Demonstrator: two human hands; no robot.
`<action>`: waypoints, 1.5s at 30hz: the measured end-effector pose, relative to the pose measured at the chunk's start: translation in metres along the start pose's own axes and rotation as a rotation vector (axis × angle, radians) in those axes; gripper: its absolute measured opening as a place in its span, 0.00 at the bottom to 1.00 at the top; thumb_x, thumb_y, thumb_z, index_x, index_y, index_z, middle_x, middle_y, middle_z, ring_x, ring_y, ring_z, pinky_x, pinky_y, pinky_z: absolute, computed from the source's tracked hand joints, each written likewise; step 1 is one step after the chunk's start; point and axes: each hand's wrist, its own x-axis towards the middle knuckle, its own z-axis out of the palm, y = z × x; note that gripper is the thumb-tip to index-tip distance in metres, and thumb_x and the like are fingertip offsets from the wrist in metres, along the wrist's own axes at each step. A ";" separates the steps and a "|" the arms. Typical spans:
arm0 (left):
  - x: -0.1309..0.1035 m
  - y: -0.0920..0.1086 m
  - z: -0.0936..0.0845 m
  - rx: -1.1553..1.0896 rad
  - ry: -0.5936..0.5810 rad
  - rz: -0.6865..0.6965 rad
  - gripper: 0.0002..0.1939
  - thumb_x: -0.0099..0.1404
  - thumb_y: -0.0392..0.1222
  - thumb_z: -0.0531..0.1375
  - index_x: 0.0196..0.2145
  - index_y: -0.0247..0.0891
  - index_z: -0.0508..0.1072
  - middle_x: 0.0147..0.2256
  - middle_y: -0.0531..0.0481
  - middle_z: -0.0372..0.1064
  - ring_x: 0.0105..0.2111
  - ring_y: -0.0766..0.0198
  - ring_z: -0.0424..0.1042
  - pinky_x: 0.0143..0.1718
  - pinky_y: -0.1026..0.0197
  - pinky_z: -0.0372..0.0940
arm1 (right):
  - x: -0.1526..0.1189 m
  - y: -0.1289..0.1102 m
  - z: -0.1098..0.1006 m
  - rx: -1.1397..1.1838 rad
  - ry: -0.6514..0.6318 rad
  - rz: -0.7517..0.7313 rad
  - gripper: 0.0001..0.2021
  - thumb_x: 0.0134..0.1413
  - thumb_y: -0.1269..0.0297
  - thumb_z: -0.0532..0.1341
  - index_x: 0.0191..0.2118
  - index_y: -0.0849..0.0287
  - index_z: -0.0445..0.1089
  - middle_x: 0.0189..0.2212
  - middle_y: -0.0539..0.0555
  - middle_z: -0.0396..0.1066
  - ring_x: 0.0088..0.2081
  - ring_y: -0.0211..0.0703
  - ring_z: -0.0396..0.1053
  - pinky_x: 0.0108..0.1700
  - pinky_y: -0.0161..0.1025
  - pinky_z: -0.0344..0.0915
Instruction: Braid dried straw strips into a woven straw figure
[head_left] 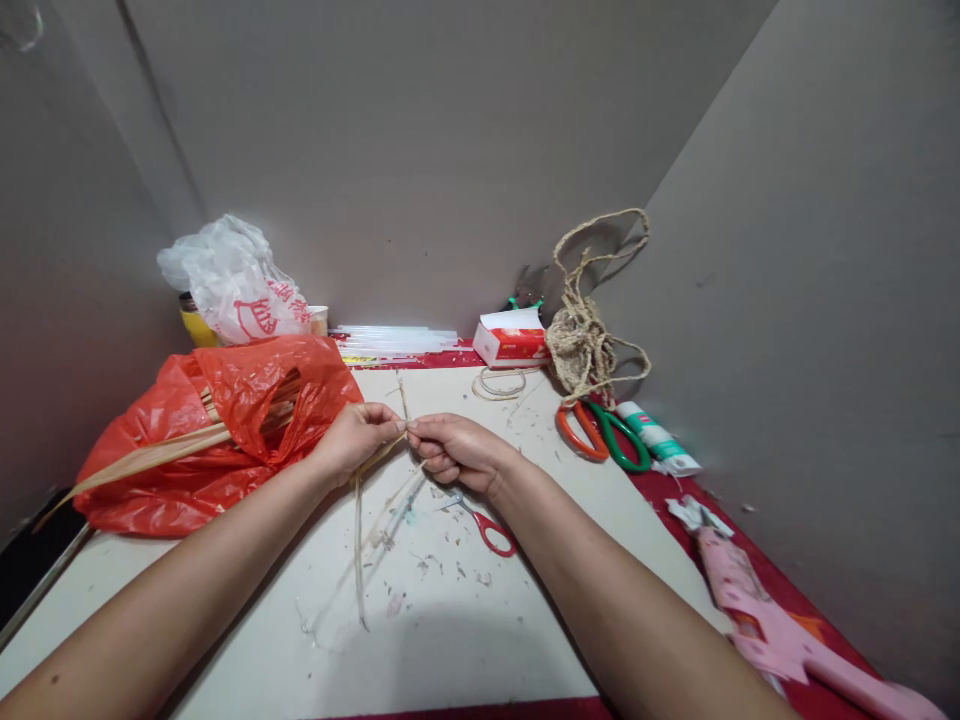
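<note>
Pale strands [359, 550] partly hidden by hands [461, 450], forearms [217, 560] cut off below, lettering [257, 318] illegible

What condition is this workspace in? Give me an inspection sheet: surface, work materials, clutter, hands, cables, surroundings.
Surface: flat white board over a red covering, littered with small scraps.
Work materials: thin tan fibre strands, loose ends trailing.
Clutter: small red-handled metal scissors on the board; crumpled red plastic bag holding long tan strips; tangled tan braided cord; pink plastic glue gun at the right.
Hands: bare left hand and bare right hand, both pinching the strands, close together.
Cables: nothing seen.
Surroundings: plain grey walls.
</note>
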 end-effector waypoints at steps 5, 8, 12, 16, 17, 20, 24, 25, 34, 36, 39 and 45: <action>-0.001 0.003 -0.004 0.020 -0.023 -0.125 0.14 0.46 0.47 0.65 0.24 0.34 0.69 0.13 0.60 0.56 0.13 0.77 0.47 0.16 0.68 0.39 | -0.002 -0.002 0.004 -0.032 0.042 0.001 0.09 0.52 0.68 0.52 0.23 0.62 0.59 0.11 0.40 0.46 0.11 0.24 0.39 0.13 0.25 0.34; -0.003 0.008 -0.004 -0.006 -0.059 -0.143 0.14 0.46 0.47 0.64 0.24 0.33 0.70 0.13 0.60 0.55 0.13 0.77 0.46 0.15 0.68 0.38 | -0.002 -0.003 0.007 -0.048 0.107 -0.015 0.08 0.49 0.70 0.52 0.22 0.62 0.59 0.11 0.40 0.46 0.11 0.24 0.39 0.13 0.25 0.33; -0.003 0.011 -0.002 0.014 -0.073 -0.141 0.10 0.49 0.44 0.62 0.22 0.32 0.71 0.12 0.61 0.49 0.12 0.77 0.43 0.15 0.68 0.36 | 0.000 0.000 0.010 -0.083 0.199 -0.048 0.07 0.46 0.70 0.53 0.21 0.61 0.59 0.10 0.41 0.47 0.10 0.25 0.40 0.13 0.26 0.34; -0.002 0.012 -0.001 0.022 -0.102 -0.141 0.09 0.51 0.41 0.58 0.19 0.32 0.69 0.12 0.61 0.45 0.12 0.78 0.41 0.15 0.67 0.35 | 0.002 0.002 0.013 -0.148 0.256 -0.078 0.06 0.46 0.70 0.53 0.21 0.61 0.61 0.09 0.41 0.47 0.10 0.25 0.39 0.12 0.27 0.34; -0.003 0.012 -0.001 0.011 -0.116 -0.144 0.09 0.51 0.40 0.58 0.19 0.32 0.70 0.12 0.61 0.44 0.12 0.78 0.40 0.14 0.68 0.34 | 0.002 0.003 0.014 -0.170 0.272 -0.082 0.07 0.46 0.69 0.53 0.21 0.61 0.62 0.09 0.41 0.47 0.10 0.26 0.39 0.12 0.28 0.34; -0.003 0.011 -0.001 -0.025 -0.145 -0.153 0.08 0.52 0.39 0.58 0.21 0.31 0.71 0.12 0.61 0.46 0.12 0.79 0.41 0.13 0.70 0.37 | 0.003 0.003 0.014 -0.230 0.320 -0.089 0.07 0.46 0.69 0.54 0.21 0.61 0.63 0.08 0.41 0.47 0.09 0.26 0.39 0.12 0.29 0.34; -0.003 0.008 0.000 -0.015 -0.131 -0.137 0.05 0.50 0.36 0.59 0.23 0.30 0.72 0.14 0.54 0.60 0.13 0.76 0.55 0.14 0.70 0.52 | 0.007 0.006 0.013 -0.268 0.336 -0.113 0.07 0.46 0.69 0.55 0.20 0.60 0.62 0.07 0.42 0.47 0.09 0.27 0.40 0.12 0.30 0.34; -0.002 0.007 0.000 -0.018 -0.128 -0.140 0.05 0.49 0.35 0.59 0.23 0.29 0.71 0.15 0.53 0.62 0.13 0.75 0.57 0.14 0.70 0.54 | 0.008 0.007 0.012 -0.272 0.338 -0.126 0.07 0.46 0.69 0.55 0.20 0.60 0.62 0.07 0.42 0.48 0.09 0.27 0.40 0.12 0.31 0.35; -0.009 0.015 0.008 -0.053 -0.049 -0.231 0.02 0.52 0.30 0.56 0.26 0.32 0.67 0.14 0.53 0.64 0.11 0.72 0.61 0.12 0.70 0.56 | 0.002 0.002 0.015 -0.208 0.256 -0.100 0.06 0.44 0.69 0.54 0.20 0.61 0.62 0.08 0.41 0.47 0.10 0.26 0.39 0.12 0.29 0.34; -0.010 0.013 0.010 -0.006 -0.021 -0.210 0.03 0.54 0.29 0.54 0.27 0.33 0.67 0.15 0.53 0.65 0.11 0.71 0.62 0.13 0.70 0.57 | 0.001 0.002 0.015 -0.202 0.242 -0.098 0.07 0.45 0.68 0.54 0.21 0.61 0.62 0.08 0.41 0.47 0.10 0.26 0.39 0.12 0.29 0.34; -0.009 0.007 0.011 0.092 0.003 -0.134 0.04 0.55 0.29 0.53 0.27 0.33 0.67 0.16 0.53 0.65 0.12 0.70 0.63 0.14 0.69 0.58 | 0.002 0.004 0.014 -0.239 0.266 -0.108 0.08 0.46 0.67 0.56 0.20 0.61 0.63 0.08 0.41 0.48 0.10 0.26 0.41 0.12 0.29 0.35; -0.011 0.006 0.013 0.086 -0.020 -0.109 0.03 0.55 0.31 0.55 0.28 0.33 0.68 0.16 0.53 0.65 0.13 0.70 0.64 0.16 0.69 0.59 | 0.004 0.006 0.013 -0.264 0.257 -0.141 0.15 0.49 0.61 0.58 0.17 0.59 0.59 0.07 0.42 0.47 0.09 0.27 0.41 0.12 0.30 0.35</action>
